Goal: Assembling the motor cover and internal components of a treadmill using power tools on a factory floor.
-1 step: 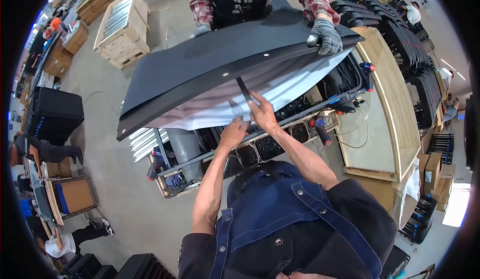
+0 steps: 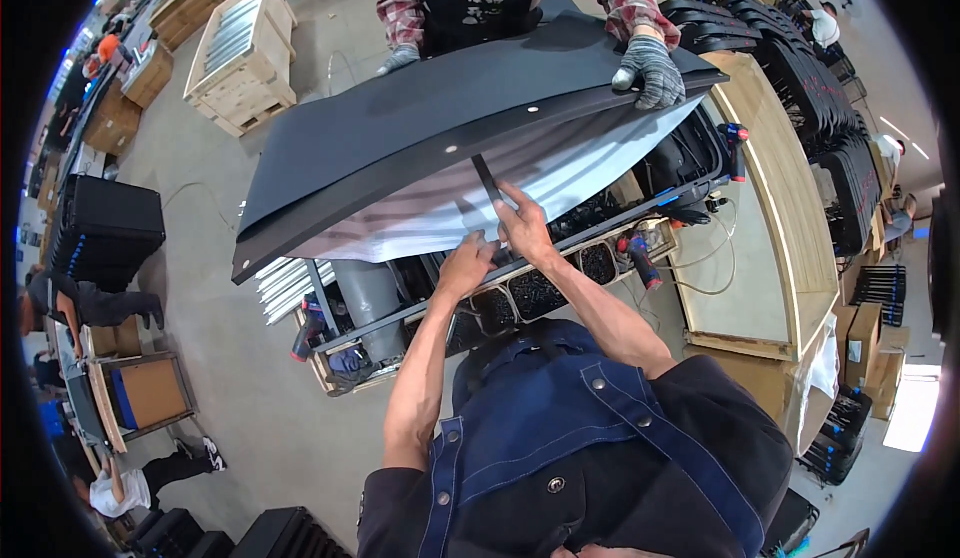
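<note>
A large dark panel point(image 2: 400, 108) with a pale, shiny underside point(image 2: 580, 183) is tilted up in front of me. From its near edge a short black strip point(image 2: 485, 175) slants down, its lower end between the fingers of my right hand point(image 2: 524, 228). Just left of it, my left hand point(image 2: 468, 265) is closed below the panel, fingertips close to the right hand; what is in them is hidden. Across from me a person's striped glove point(image 2: 652, 73) grips the panel's edge, and their other gloved hand point(image 2: 398, 59) is behind the panel.
Beneath the panel stands a metal frame point(image 2: 385, 318) with bins of small black parts point(image 2: 535, 293). Power drills point(image 2: 640, 261) hang around it. A wooden-sided bench point(image 2: 745, 288) is at the right, a wooden crate point(image 2: 240, 53) at the far left. Stacked black parts point(image 2: 845, 178) stand beyond the bench.
</note>
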Demonstrator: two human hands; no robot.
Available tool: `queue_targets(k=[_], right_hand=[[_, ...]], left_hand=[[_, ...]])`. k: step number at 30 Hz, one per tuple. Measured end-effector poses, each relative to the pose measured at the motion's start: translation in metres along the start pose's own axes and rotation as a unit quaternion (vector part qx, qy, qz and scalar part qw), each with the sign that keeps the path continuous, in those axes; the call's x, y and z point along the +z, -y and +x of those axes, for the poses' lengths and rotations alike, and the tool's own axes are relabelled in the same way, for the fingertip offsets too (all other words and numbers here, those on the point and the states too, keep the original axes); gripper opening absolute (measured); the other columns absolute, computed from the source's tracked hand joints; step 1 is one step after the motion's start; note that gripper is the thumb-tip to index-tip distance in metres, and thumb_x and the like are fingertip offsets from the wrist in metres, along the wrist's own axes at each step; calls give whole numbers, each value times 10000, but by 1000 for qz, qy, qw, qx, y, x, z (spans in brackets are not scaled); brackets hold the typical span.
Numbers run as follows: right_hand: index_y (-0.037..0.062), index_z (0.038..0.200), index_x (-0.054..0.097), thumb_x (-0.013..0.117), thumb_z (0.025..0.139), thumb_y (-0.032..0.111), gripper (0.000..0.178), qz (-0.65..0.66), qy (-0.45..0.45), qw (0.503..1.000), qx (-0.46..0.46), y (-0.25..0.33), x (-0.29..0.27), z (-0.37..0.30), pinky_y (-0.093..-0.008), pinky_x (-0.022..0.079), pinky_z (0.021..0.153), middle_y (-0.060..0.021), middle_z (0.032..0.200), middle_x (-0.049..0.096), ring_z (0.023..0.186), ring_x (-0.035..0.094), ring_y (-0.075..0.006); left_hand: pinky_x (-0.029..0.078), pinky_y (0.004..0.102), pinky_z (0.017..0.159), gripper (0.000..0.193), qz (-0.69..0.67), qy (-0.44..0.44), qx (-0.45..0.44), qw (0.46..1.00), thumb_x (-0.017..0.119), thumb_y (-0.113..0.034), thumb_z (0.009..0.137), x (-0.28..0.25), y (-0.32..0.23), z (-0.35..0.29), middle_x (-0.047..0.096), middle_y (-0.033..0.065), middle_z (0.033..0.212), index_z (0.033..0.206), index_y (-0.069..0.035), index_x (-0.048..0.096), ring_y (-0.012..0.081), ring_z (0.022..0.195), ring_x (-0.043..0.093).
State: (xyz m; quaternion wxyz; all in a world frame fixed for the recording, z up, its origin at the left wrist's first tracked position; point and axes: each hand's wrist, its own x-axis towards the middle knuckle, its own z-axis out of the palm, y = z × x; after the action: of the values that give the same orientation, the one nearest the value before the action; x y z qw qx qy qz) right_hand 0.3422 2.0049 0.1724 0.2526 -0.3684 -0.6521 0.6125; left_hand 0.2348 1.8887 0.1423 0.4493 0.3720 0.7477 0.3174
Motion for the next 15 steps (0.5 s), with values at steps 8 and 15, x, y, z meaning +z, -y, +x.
queue_targets(k=[8, 15], right_hand=[[68, 1488, 466, 576, 1014, 273, 528, 53, 4, 997, 55, -11, -12, 0, -259, 405, 442, 11, 579, 531, 476, 488, -77], [68, 1490, 432, 565, 1025, 215, 505, 41, 51, 996, 57, -10, -10, 5, -273, 475, 515, -35, 723, 596, 582, 576, -99]], left_hand=[[529, 375, 884, 592, -55, 43, 75, 995, 617, -326, 986, -31, -32, -42, 701, 192, 1153, 1440, 15, 452, 251, 1040, 712], [590, 402, 818, 575, -573, -160, 184, 782, 597, -472, 989, -103, -136, -71, 672, 215, 1164, 1347, -28, 527, 347, 1037, 686]])
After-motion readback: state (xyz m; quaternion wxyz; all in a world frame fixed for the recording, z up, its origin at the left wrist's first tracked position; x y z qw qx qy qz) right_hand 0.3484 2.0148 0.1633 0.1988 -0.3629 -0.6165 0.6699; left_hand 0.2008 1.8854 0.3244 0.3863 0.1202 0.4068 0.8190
